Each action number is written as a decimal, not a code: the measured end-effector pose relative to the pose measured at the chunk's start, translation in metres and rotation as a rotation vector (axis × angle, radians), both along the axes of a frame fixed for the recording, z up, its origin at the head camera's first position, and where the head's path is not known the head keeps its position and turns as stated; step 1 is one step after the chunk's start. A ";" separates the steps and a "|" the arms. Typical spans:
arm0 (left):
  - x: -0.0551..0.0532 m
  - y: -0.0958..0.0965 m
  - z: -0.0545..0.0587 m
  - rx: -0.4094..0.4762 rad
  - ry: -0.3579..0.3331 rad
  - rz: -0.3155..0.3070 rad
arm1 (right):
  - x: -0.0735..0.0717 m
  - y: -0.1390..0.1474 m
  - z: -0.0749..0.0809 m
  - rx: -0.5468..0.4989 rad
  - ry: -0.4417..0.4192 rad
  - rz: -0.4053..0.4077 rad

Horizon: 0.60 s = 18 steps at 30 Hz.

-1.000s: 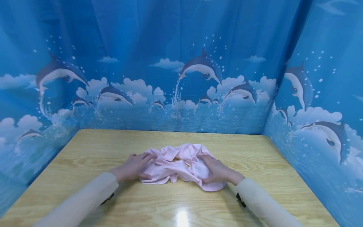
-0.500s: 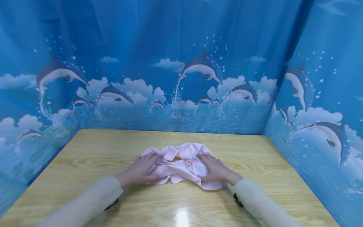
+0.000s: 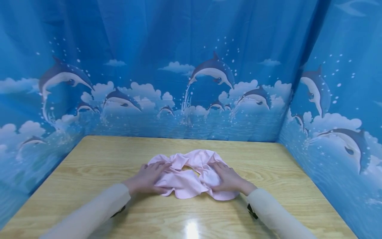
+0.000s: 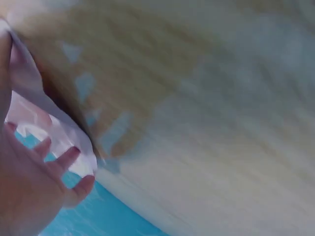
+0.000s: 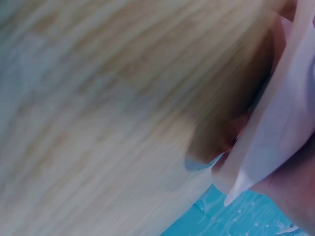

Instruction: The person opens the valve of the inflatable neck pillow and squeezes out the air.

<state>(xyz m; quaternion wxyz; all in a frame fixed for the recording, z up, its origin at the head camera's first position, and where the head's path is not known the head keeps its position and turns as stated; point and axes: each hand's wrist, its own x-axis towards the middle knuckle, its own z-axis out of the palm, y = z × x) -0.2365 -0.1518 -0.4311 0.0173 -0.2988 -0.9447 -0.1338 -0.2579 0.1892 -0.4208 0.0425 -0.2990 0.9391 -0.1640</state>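
Observation:
A crumpled pale pink cloth (image 3: 185, 186) lies bunched on the table, with a gap near its middle that bares the wood. My left hand (image 3: 151, 177) rests on the cloth's left side. In the left wrist view, the fingers (image 4: 81, 187) are spread apart and the cloth (image 4: 74, 135) lies between them and the thumb. On the right side, my right hand (image 3: 227, 179) holds bunched cloth between fingers and thumb. The right wrist view shows a fold of cloth (image 5: 275, 128) covering much of that hand (image 5: 295, 196), so most of its fingers are hidden.
The light wooden table (image 3: 119, 152) runs back to a blue curtain (image 3: 167, 79) printed with dolphins, which also encloses both sides. Light long sleeves (image 3: 95, 209) cover both forearms, and a dark band (image 3: 252, 211) shows under the right cuff.
My left hand has shifted right, further onto the cloth. The cloth's front edge near the middle has spread toward me, and its central gap has widened slightly. My right hand stays nearly in place.

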 end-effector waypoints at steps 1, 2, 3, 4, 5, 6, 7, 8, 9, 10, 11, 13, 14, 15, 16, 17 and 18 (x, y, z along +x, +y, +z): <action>-0.001 -0.003 0.001 -0.009 -0.019 -0.013 | 0.000 0.000 0.000 -0.001 -0.001 -0.002; -0.002 -0.005 0.003 -0.017 -0.037 -0.024 | 0.000 0.001 0.000 -0.001 -0.004 -0.005; -0.003 -0.008 0.004 -0.026 -0.058 -0.032 | 0.000 0.001 0.000 0.001 -0.007 -0.011; -0.004 -0.010 0.005 -0.041 -0.079 -0.036 | 0.000 0.002 0.000 0.002 -0.009 -0.015; -0.005 -0.013 0.006 -0.050 -0.101 -0.038 | -0.001 0.002 0.000 0.001 -0.012 -0.021; -0.006 -0.015 0.007 -0.062 -0.119 -0.039 | -0.001 0.003 0.000 0.003 -0.015 -0.026; -0.006 -0.017 0.008 -0.074 -0.140 -0.032 | -0.002 0.003 0.000 0.005 -0.017 -0.029; -0.006 -0.018 0.010 -0.086 -0.160 -0.025 | -0.002 0.003 0.000 0.008 -0.020 -0.034; -0.007 -0.020 0.011 -0.102 -0.179 -0.015 | -0.003 0.004 0.000 0.009 -0.022 -0.037; -0.007 -0.021 0.013 -0.118 -0.197 -0.006 | -0.003 0.004 0.000 0.014 -0.024 -0.039; -0.007 -0.022 0.015 -0.128 -0.218 0.003 | -0.003 0.004 0.001 0.013 -0.025 -0.038; -0.007 -0.023 0.019 -0.152 -0.258 0.019 | -0.003 0.004 0.002 0.013 -0.025 -0.032; -0.007 -0.024 0.020 -0.162 -0.273 0.025 | -0.003 0.004 0.003 0.012 -0.023 -0.028; -0.007 -0.024 0.022 -0.166 -0.289 0.030 | -0.002 0.004 0.004 0.009 -0.023 -0.025; -0.006 -0.023 0.023 -0.157 -0.296 0.032 | -0.002 0.003 0.005 0.007 -0.025 -0.025; -0.005 -0.022 0.023 -0.149 -0.289 0.036 | -0.001 0.003 0.006 0.001 -0.024 -0.023; -0.004 -0.020 0.023 -0.136 -0.275 0.038 | -0.001 0.003 0.007 0.001 -0.023 -0.025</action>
